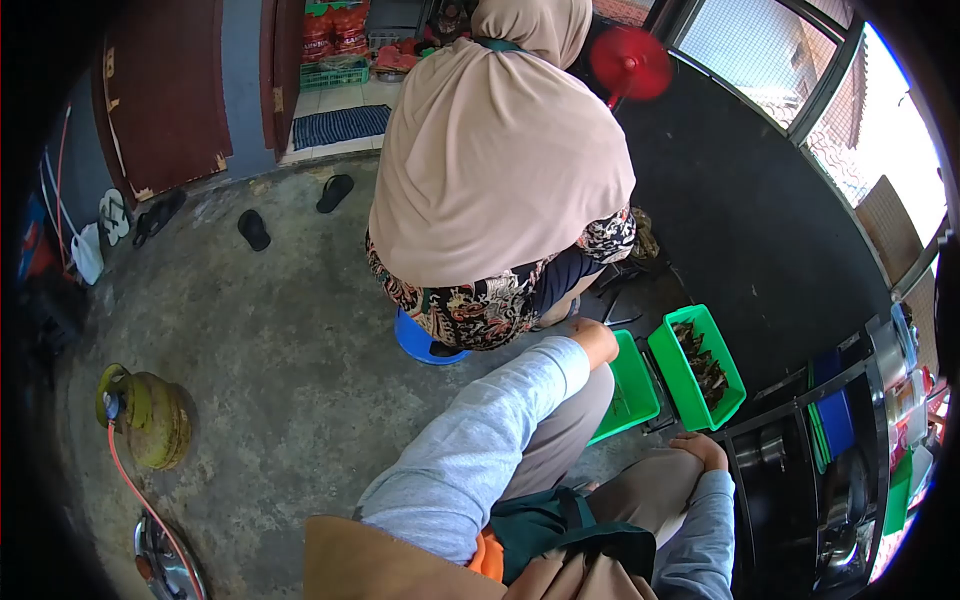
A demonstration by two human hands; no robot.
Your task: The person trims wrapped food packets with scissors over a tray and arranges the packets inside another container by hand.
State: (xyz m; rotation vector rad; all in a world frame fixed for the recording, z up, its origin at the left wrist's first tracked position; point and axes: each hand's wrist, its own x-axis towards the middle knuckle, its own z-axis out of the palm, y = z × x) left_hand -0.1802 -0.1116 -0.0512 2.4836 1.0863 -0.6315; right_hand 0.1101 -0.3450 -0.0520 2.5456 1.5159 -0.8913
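Observation:
My left hand (595, 341) is out in front, by my raised knee, its fingers closed and partly hidden. A thin pair of metal tongs (622, 318) sticks out past it, spread in a V. Just beyond that hand is a green tray (632, 385) with a few thin bits in it. Beside it, a second green tray (737, 388) holds a heap of brown, skewer-like pieces (703, 365). My right hand (702, 451) lies on my other knee with nothing in it, near the second tray's lower end.
A person (500, 170) in a beige head covering sits ahead on a blue stool (425, 345), back to me. A red fan (630, 63) spins beyond. A gas cylinder (150, 420) with an orange hose stands left; a dark rack (790, 470) with kitchenware is right. Sandals (254, 230) lie on the floor.

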